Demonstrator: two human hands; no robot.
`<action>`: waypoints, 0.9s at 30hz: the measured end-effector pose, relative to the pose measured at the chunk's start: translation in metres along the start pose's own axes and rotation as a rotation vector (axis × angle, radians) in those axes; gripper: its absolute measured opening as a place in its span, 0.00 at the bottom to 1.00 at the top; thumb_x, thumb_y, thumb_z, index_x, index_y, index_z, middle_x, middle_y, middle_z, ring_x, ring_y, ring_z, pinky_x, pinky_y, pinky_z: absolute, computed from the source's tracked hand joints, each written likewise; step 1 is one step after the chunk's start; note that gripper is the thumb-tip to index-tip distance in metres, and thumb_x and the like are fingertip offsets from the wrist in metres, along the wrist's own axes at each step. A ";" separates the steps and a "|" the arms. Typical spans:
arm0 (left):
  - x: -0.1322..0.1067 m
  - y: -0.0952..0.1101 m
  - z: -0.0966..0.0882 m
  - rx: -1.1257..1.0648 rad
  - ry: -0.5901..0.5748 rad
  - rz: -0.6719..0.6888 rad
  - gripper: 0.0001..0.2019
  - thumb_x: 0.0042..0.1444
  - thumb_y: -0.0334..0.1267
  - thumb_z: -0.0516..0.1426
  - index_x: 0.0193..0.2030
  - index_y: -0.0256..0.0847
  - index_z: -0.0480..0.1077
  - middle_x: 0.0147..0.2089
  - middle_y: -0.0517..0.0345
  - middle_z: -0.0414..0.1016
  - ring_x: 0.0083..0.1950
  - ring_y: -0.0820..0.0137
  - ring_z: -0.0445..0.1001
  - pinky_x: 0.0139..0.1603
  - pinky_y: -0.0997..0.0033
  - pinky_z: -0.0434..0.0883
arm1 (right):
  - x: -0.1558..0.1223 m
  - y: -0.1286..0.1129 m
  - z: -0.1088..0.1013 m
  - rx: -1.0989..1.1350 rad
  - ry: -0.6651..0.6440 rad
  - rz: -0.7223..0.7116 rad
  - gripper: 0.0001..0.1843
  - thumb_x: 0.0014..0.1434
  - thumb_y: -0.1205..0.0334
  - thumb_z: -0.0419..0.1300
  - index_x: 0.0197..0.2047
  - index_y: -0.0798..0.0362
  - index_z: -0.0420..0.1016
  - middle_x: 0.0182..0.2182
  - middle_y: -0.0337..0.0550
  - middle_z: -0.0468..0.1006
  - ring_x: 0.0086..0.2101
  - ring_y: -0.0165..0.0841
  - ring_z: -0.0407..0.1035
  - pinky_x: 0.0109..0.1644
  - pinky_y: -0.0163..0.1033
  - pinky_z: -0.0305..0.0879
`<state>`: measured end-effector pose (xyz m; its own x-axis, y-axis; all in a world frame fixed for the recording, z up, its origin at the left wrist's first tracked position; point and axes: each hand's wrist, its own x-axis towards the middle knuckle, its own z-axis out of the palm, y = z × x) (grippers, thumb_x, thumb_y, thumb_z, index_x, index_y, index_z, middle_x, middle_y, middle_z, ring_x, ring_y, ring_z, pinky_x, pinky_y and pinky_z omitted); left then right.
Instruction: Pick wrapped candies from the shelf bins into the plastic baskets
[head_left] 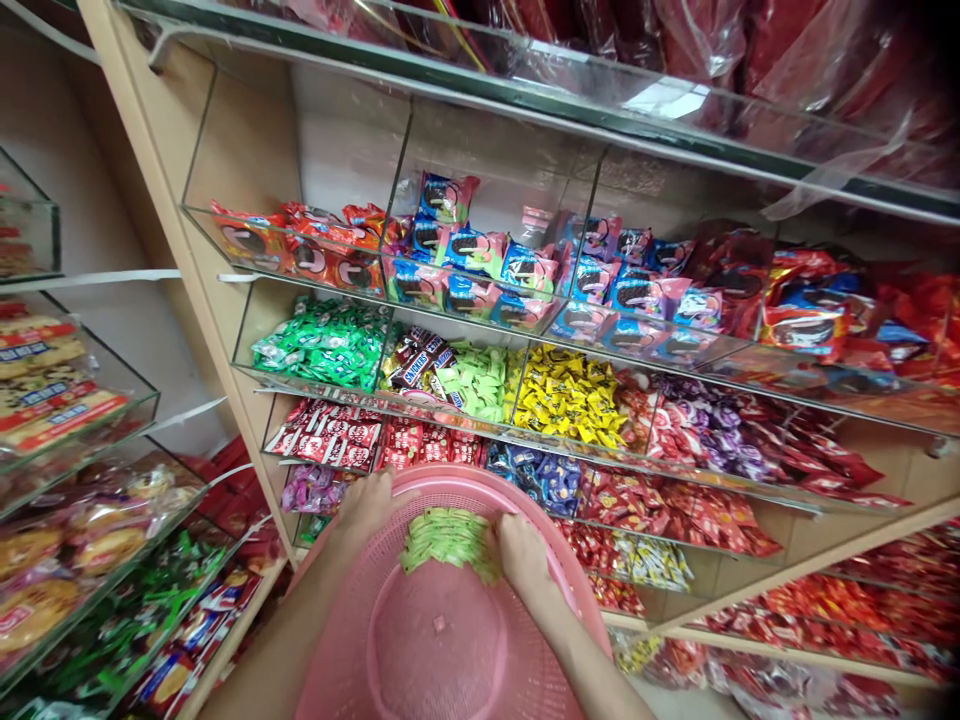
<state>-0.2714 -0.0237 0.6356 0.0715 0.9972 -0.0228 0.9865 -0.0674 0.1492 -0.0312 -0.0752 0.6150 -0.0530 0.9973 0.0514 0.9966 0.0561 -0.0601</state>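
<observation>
A round pink plastic basket (439,650) with perforated sides tilts toward me in front of the shelves. At its far left rim, my left hand (366,510) is closed on the edge. Light-green wrapped candies (448,538) lie in a packed heap against the basket's far inner wall. My right hand (521,555) is inside the basket, fingers curled against the right end of that heap; its fingertips are partly hidden. More light-green candies (476,380) sit in a shelf compartment beyond, beside Snickers bars (424,360).
Glass-fronted shelves hold green-wrapped candies (326,345), yellow-wrapped candies (566,390), blue-wrapped candies (532,478) and packaged cookies (480,250). A glass shelf edge (525,110) crosses above. Bagged breads (105,545) stand on the left shelves; a wooden upright (172,250) separates the two units.
</observation>
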 end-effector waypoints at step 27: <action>-0.001 0.003 -0.005 0.005 -0.009 -0.012 0.32 0.55 0.61 0.40 0.50 0.36 0.66 0.43 0.41 0.76 0.44 0.56 0.74 0.41 0.63 0.67 | -0.044 -0.062 0.059 -0.279 -0.072 -0.675 0.19 0.54 0.74 0.54 0.50 0.59 0.68 0.53 0.56 0.67 0.43 0.41 0.68 0.39 0.45 0.69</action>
<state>-0.2688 -0.0247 0.6408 0.0605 0.9976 -0.0335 0.9881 -0.0551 0.1439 -0.0943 -0.1201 0.5581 -0.6552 0.7514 -0.0783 0.7242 0.6542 0.2182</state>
